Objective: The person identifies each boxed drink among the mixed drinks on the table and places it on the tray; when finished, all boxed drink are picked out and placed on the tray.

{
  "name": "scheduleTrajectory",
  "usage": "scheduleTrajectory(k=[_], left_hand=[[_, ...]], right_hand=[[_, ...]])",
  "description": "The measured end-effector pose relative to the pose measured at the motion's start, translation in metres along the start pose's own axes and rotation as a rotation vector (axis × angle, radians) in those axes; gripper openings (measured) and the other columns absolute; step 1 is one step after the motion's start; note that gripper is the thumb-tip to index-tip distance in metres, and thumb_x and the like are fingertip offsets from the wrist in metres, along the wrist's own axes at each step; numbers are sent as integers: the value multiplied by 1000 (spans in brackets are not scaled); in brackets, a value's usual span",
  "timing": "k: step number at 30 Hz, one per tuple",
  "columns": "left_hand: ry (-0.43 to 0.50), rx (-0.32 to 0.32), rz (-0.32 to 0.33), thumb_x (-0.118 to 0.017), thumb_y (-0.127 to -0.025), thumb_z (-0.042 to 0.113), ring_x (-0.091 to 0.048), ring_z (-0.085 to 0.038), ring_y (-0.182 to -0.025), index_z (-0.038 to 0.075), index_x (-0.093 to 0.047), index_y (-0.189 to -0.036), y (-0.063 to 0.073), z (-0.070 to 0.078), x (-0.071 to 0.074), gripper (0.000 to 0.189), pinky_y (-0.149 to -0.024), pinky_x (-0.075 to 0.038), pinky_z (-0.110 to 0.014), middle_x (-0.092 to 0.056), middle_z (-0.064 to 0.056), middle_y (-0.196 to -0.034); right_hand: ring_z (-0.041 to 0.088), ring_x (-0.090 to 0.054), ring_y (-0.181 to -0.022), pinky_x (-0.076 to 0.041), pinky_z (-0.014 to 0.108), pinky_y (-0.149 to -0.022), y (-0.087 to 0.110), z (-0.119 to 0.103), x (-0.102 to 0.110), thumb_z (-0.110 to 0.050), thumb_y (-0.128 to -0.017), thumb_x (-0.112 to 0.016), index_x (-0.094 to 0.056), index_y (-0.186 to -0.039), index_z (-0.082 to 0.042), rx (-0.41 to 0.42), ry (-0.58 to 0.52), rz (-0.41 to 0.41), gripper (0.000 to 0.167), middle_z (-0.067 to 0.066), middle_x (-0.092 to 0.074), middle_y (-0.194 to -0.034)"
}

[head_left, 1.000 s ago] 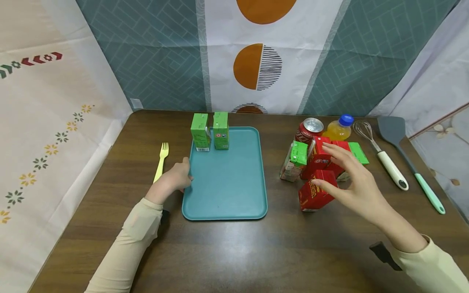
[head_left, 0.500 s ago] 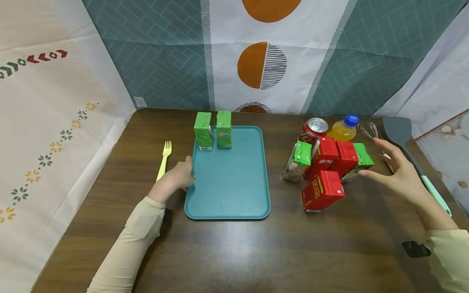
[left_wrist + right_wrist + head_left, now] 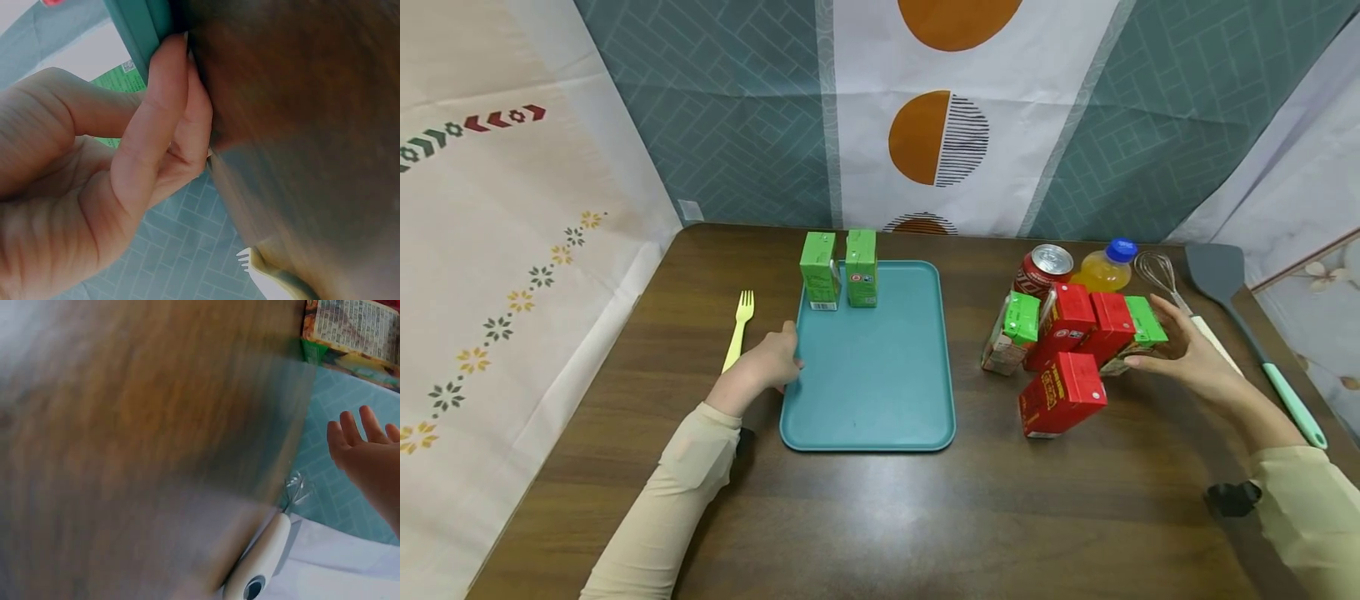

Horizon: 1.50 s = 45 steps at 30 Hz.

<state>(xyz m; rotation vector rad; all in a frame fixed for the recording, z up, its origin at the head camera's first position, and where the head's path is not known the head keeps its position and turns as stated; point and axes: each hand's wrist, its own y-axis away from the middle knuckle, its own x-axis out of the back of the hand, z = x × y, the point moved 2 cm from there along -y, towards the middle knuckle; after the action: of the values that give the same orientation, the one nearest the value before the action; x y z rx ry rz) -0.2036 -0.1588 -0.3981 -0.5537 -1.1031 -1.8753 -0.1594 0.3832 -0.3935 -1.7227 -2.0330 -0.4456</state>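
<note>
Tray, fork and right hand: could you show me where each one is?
Tray (image 3: 872,367): head view, on its bare middle.
Fork (image 3: 737,337): head view, on the handle below the tines.
Right hand (image 3: 1195,362): head view, on the back of the hand.

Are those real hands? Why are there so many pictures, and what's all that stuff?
They're a person's left hand and right hand, no robot. Wide pictures come from a camera on the head, looking down; close ones from each wrist. On the table are a teal tray bearing two green cartons, a yellow fork, three red cartons, two green-topped cartons, a can, a bottle, a whisk and a spatula. The left hand grips the tray's edge. The right hand is near the rightmost green-topped carton, holding nothing.
</note>
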Motion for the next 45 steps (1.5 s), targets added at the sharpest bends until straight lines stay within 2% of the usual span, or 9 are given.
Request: scheduleTrajectory(k=[3,5,9,15,18,23,30,38,45], left_hand=[[5,4,-2,-48,-93,1,-62,-24,-55,-14,4,-141,1,0,-1,72,-50,-54,-30,-42,-45,-123],[7,8,-7,-48,-94,2,-62,-24,-57,-13,4,-142,0,0,-2,72,-51,-54,-30,-41,-44,-124],[5,9,-16,-47,-94,2,-62,-23,-58,-14,2,-141,0,1,-4,71,-51,-54,-29,-43,-43,-123],[1,-9,-9,-48,-93,2,-62,-22,-57,-14,-2,-140,1,2,-4,68,-51,-53,-30,-47,-42,-116],[1,-16,-11,-48,-93,1,-61,-22,-56,-14,-4,-140,2,3,-4,66,-50,-53,-30,-48,-42,-115],[6,-14,-8,-49,-93,2,-61,-21,-55,-14,-7,-139,2,2,-2,64,-50,-53,-30,-49,-41,-112],[-3,-15,-3,-48,-93,3,-63,-23,-57,-15,-6,-139,1,1,0,65,-51,-53,-31,-49,-42,-113],[-1,11,-11,-48,-94,3,-63,-23,-59,-13,-1,-141,1,-1,0,68,-52,-54,-30,-45,-43,-119],[-8,8,-5,-48,-94,3,-63,-23,-60,-15,1,-141,1,-2,-1,70,-52,-54,-31,-45,-43,-119]], right_hand=[[-8,-48,-104,-41,6,-80,-1,-1,-4,5,-81,-67,-13,-150,-16,-1,13,-6,90,-15,-41,-128],[-6,-51,-100,-43,8,-78,-1,-3,-6,1,-82,-68,-18,-148,-19,-28,34,-11,86,-17,-45,-122],[-5,-52,-95,-43,10,-75,2,-5,-9,-5,-82,-70,-24,-145,-16,-67,81,-3,79,-19,-51,-111],[-5,-51,-89,-44,9,-71,6,-5,-8,-5,-77,-75,-32,-133,-12,-63,116,93,72,-17,-50,-107],[-6,-49,-87,-43,7,-68,13,-9,-6,-9,-75,-78,-34,-130,-18,-87,158,165,70,-19,-48,-104],[-9,-46,-88,-39,4,-67,27,-29,3,-11,-74,-79,-37,-129,-27,-88,201,251,71,-22,-47,-102],[-11,-48,-86,-40,2,-65,41,-58,9,-1,-71,-79,-40,-124,-32,-49,179,316,72,-23,-50,-102],[-5,-56,-94,-47,6,-67,49,-91,6,23,-65,-70,-43,-133,-16,84,-35,354,83,-12,-57,-110],[-3,-58,-88,-47,7,-60,52,-116,0,28,-58,-72,-45,-132,-12,143,11,429,88,-12,-61,-105]])
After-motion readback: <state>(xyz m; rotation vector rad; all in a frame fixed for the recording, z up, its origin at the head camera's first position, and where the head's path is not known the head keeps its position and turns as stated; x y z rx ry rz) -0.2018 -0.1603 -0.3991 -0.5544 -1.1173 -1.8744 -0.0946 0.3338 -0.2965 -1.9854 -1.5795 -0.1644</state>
